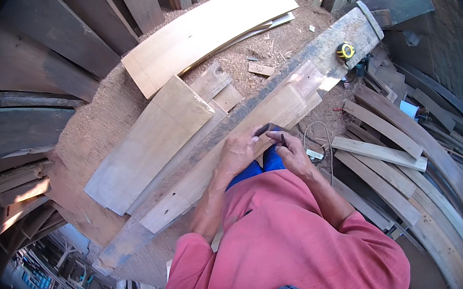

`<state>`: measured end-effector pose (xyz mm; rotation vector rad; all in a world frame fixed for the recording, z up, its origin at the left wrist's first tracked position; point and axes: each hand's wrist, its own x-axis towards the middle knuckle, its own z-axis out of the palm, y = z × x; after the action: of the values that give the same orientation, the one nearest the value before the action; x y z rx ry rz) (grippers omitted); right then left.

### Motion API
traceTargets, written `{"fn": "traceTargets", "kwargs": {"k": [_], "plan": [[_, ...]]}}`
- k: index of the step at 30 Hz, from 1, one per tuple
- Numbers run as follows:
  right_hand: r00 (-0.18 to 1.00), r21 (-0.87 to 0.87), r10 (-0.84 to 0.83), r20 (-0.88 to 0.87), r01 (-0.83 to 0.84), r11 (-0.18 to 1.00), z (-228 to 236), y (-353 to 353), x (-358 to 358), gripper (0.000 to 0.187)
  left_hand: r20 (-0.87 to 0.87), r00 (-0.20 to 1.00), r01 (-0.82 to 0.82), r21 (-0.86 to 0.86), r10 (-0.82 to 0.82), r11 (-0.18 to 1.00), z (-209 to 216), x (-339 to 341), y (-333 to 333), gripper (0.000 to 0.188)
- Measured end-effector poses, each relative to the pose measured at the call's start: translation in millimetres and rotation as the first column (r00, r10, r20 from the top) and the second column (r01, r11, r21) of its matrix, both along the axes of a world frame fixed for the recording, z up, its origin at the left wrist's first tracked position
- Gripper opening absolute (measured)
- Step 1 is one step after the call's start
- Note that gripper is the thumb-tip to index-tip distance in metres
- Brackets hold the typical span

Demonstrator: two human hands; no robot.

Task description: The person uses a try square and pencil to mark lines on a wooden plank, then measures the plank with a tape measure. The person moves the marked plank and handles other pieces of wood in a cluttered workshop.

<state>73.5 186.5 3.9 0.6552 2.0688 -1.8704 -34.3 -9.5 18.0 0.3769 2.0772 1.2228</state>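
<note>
My left hand (238, 149) is closed, with a small dark flat piece (263, 130) jutting from its fingertips. Close beside it, my right hand (292, 151) is closed around a short dark stick-like thing (282, 136). The exact kind of either thing is too small to make out. Both hands are in front of my body, over the near edge of a long pale board (185, 194). That board lies along a worn, dusty bench beam (122, 245) running diagonally from lower left to upper right.
A yellow and black tape measure (345, 51) sits at the beam's far right end. Wide planks (146, 141) and a curved pale board (215, 21) lie beyond on sawdust (88, 143). Curved wood strips (382, 154) are piled at right, near a thin cable (328, 132).
</note>
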Motion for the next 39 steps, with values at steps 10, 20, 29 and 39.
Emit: {"fn": "traceTargets", "kwargs": {"k": [10,20,29,39], "plan": [[0.980,0.376,0.063,0.188,-0.131,0.917,11.1,87.1,-58.9,0.026,-0.306,0.952,-0.082,-0.201,0.017,0.976,-56.1,-31.4,19.3,0.047],[0.959,0.540,0.260,-0.114,-0.160,0.826,-9.4,72.2,-72.8,0.037,-0.392,0.886,0.168,-0.229,-0.249,0.959,-53.4,-19.8,31.6,0.067],[0.940,0.619,0.305,-0.150,-0.151,0.771,-23.8,66.8,-70.6,0.042,-0.344,0.899,0.181,-0.273,-0.272,0.945,-48.0,-24.2,60.5,0.072],[0.936,0.627,0.304,-0.178,-0.130,0.768,-28.2,67.1,-70.3,0.042,-0.356,0.885,0.191,-0.306,-0.299,0.932,-50.3,-23.9,63.1,0.078]]}}
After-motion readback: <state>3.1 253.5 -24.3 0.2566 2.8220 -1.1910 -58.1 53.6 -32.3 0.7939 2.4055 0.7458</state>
